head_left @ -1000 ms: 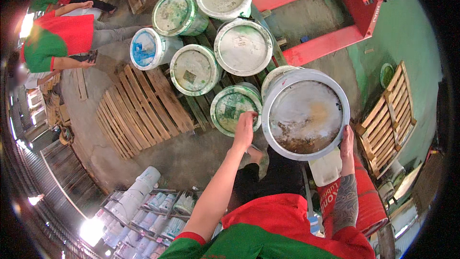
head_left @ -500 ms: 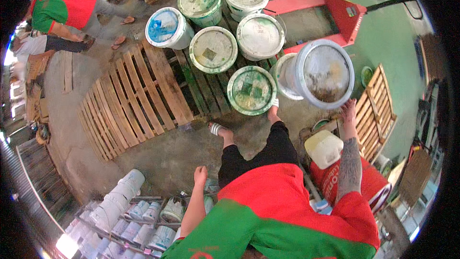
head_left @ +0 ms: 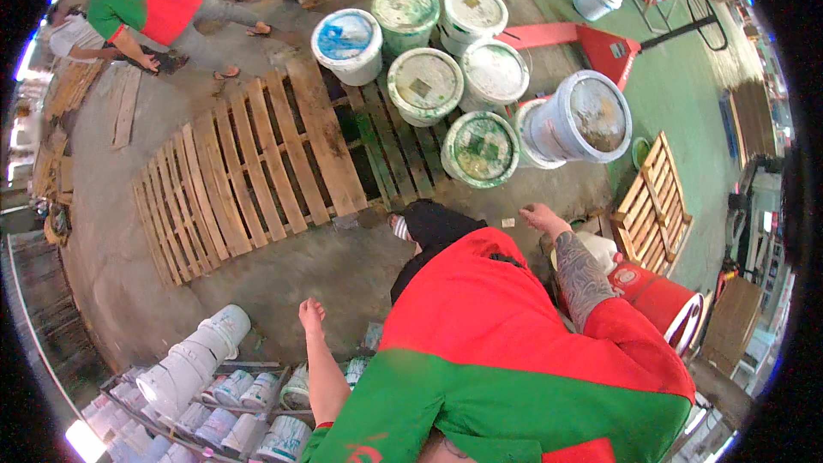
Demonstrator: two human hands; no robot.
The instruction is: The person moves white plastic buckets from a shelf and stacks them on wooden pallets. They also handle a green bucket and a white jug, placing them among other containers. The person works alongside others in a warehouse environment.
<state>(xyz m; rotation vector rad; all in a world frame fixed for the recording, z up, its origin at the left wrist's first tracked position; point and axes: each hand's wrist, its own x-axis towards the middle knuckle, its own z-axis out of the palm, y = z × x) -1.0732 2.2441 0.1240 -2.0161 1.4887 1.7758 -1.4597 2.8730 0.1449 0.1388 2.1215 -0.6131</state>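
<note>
Right fingers (head_left: 531, 208), loose and empty, have left the grey bucket (head_left: 597, 113) beyond them, so it stands unheld; left fingers (head_left: 309, 305) curl empty

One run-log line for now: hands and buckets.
left hand: empty | right hand: empty | grey-rimmed bucket: atop white bucket | red pallet jack: beyond them

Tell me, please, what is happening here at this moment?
The camera wearer's left hand hangs at the side and the right hand is out in front; both look empty. A pale grey bucket stands on a white bucket, beside other lidded buckets; neither hand touches them. A co-worker is at upper left.
</note>
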